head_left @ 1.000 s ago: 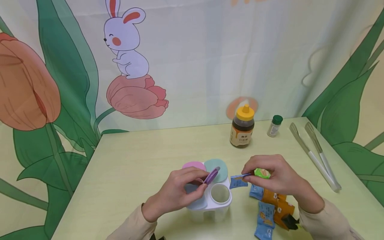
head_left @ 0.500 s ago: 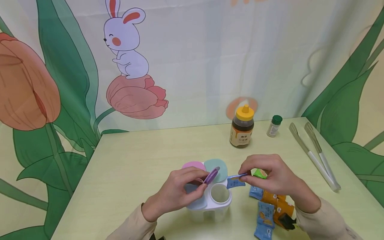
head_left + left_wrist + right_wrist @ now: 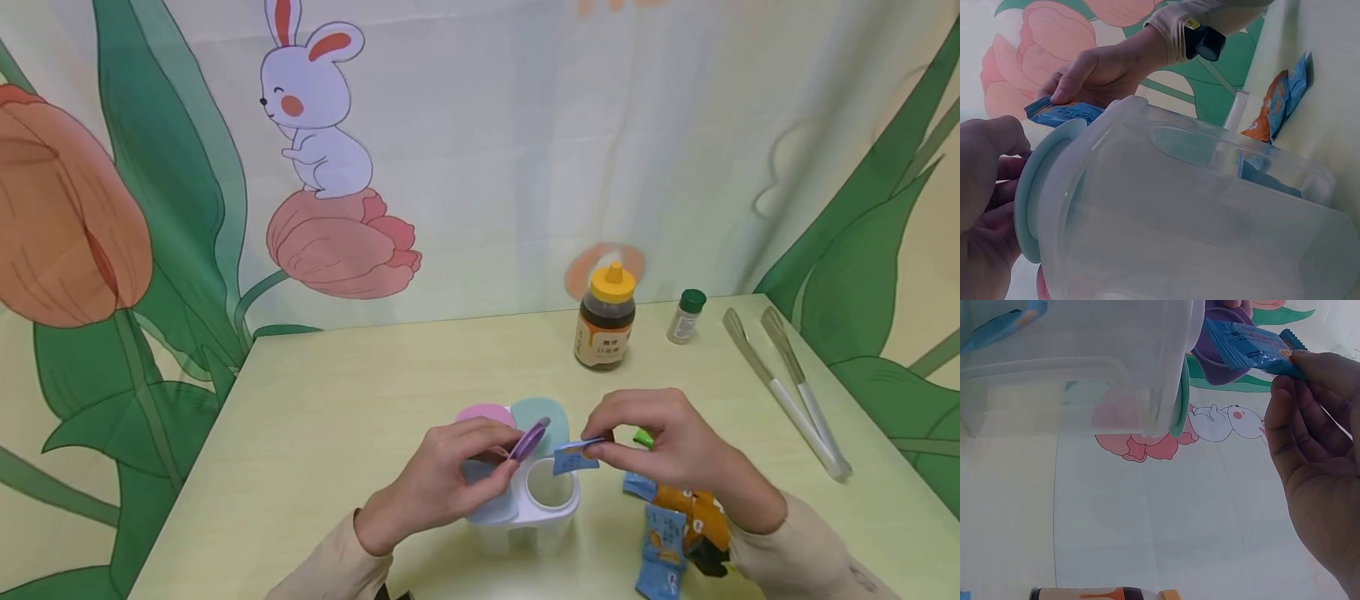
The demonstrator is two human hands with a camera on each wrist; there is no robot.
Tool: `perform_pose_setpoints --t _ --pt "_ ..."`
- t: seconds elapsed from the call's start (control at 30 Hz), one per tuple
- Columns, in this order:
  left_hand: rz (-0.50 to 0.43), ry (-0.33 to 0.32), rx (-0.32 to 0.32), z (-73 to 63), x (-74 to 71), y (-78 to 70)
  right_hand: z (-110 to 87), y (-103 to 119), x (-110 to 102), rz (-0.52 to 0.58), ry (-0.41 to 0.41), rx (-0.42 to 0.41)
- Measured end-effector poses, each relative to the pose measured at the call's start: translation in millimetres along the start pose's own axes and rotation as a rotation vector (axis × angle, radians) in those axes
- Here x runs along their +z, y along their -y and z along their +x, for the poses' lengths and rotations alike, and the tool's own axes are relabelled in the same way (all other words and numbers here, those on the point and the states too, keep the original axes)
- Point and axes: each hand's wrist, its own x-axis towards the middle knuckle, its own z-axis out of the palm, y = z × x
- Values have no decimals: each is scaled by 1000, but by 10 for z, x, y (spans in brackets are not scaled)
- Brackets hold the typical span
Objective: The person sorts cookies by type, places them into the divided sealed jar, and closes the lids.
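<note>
My left hand (image 3: 450,477) pinches a purple lid (image 3: 529,440); my right hand (image 3: 660,437) pinches a blue packet (image 3: 574,461) just above the open near-right cup (image 3: 546,490) of a box (image 3: 536,514). More packets (image 3: 664,533) lie near right; a bottle (image 3: 604,333) stands far right.

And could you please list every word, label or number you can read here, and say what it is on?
Yellow-capped bottle: Chinese characters, perhaps "百花蜜"; the line above is too blurred.
Blue packet in the right hand: printing too blurred to read.
Loose blue packets: too small to read.
Orange packets: too small to read.
Small jar: label too small to read.
Orange marks on the curtain: cut off, unreadable.
</note>
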Motion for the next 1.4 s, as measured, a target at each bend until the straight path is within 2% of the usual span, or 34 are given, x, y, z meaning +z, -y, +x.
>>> perform_pose_setpoints --t 0.43,0.77,1.07,1.4 --pt "-11 -5 16 4 0 2 124 50 142 42 13 -38" --pt "-5 -5 5 -11 -2 -11 152 72 206 9 18 -34" --pt "1 -11 0 -22 -14 -17 56 -30 246 -20 34 46" --pt "-10 2 3 6 -14 -7 -6 -43 253 -37 29 103"
